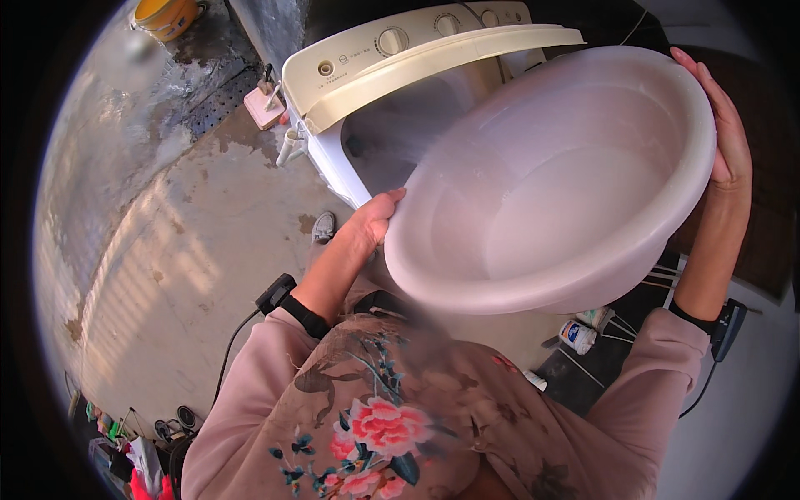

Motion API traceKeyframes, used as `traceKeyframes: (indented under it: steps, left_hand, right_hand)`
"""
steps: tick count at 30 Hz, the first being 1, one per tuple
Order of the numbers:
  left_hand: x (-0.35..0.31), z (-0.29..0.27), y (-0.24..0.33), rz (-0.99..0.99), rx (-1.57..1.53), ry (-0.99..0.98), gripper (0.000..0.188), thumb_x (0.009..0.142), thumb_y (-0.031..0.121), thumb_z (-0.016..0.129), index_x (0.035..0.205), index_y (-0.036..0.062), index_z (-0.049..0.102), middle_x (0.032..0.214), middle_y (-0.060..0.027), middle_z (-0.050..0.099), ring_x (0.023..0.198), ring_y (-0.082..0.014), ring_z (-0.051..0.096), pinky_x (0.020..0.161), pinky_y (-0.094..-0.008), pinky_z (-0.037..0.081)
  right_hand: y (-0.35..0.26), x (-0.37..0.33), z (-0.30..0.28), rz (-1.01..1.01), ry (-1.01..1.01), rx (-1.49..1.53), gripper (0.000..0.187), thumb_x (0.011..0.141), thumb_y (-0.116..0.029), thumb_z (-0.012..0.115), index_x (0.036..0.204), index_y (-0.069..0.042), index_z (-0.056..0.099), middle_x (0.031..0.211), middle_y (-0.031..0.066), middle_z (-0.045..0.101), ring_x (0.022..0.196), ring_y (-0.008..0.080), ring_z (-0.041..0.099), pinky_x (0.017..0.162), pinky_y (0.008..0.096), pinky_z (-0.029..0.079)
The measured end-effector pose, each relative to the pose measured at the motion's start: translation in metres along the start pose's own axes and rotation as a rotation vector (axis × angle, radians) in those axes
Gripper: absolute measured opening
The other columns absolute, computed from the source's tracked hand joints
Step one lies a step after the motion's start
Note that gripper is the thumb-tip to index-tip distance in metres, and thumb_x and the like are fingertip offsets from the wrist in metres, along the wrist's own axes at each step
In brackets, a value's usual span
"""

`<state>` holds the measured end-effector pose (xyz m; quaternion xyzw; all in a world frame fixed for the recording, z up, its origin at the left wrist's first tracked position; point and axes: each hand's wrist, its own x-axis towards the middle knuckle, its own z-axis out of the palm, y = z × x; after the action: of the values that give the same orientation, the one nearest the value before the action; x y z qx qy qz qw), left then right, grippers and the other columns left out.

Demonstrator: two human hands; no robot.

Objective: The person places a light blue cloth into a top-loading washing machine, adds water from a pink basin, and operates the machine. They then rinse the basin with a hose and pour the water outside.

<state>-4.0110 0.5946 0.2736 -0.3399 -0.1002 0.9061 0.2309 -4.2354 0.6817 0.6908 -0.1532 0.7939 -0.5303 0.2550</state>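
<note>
A large pale pink basin (575,200) is held up in front of me, tilted, with its open side in view. My left hand (377,218) grips its rim at the left, fingers mostly hidden behind the wall. On the far right side of the rim, my right hand (727,125) is closed round the edge. A paler round patch shows at the basin's bottom; whether it is water I cannot tell. Behind the basin stands a washing machine (417,46) with a cream control panel and knobs. Its lid is raised and its tub opening (387,125) is partly covered by the basin.
A pink box-shaped thing (265,108) and a short white pipe (287,147) are beside the machine on the concrete floor (200,225). A yellow bucket (165,17) stands at the far left. White containers (577,336) sit low at the right. Colourful clutter (137,462) lies at the near left.
</note>
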Motion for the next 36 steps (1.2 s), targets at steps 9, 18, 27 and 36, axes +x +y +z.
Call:
traceKeyframes:
  steps: [9,18,27,36]
  left_hand:
    - [0.000,0.000,0.015,0.157,0.042,0.028,0.041,0.099,0.028,0.030,0.122,-0.0030,0.045,0.115,-0.0206,0.055,0.100,-0.0297,0.059,0.088,-0.0453,0.049]
    - [-0.025,0.023,-0.021,0.746,0.557,0.067,0.038,0.098,0.021,0.030,0.131,0.0061,0.040,0.118,-0.0095,0.054,0.105,-0.0188,0.054,0.091,-0.0334,0.046]
    - [-0.088,0.006,-0.109,0.916,0.821,0.055,0.047,0.089,0.016,0.052,0.132,0.0016,0.039,0.117,-0.0133,0.054,0.102,-0.0196,0.055,0.084,-0.0315,0.048]
    - [-0.248,-0.099,-0.107,1.398,0.789,0.282,0.049,0.078,0.008,0.054,0.126,-0.0015,0.046,0.107,-0.0140,0.059,0.091,-0.0188,0.059,0.080,-0.0311,0.049]
  right_hand:
    - [0.029,0.003,-0.016,-0.028,0.099,0.094,0.032,0.090,-0.019,0.056,0.114,0.002,0.057,0.104,0.0084,0.062,0.095,0.0143,0.059,0.085,0.0262,0.048]
    - [0.165,-0.132,-0.113,0.127,0.440,0.116,0.039,0.088,-0.018,0.058,0.120,0.003,0.049,0.108,0.0134,0.060,0.094,0.0190,0.059,0.081,0.0305,0.051]
    - [0.318,-0.279,-0.141,0.175,0.581,0.371,0.038,0.085,-0.016,0.060,0.116,0.004,0.049,0.108,0.0141,0.058,0.094,0.0241,0.058,0.081,0.0344,0.049]
    - [0.301,-0.252,0.000,0.139,0.143,0.500,0.043,0.087,-0.022,0.057,0.120,0.003,0.047,0.112,0.0142,0.057,0.101,0.0267,0.056,0.087,0.0384,0.047]
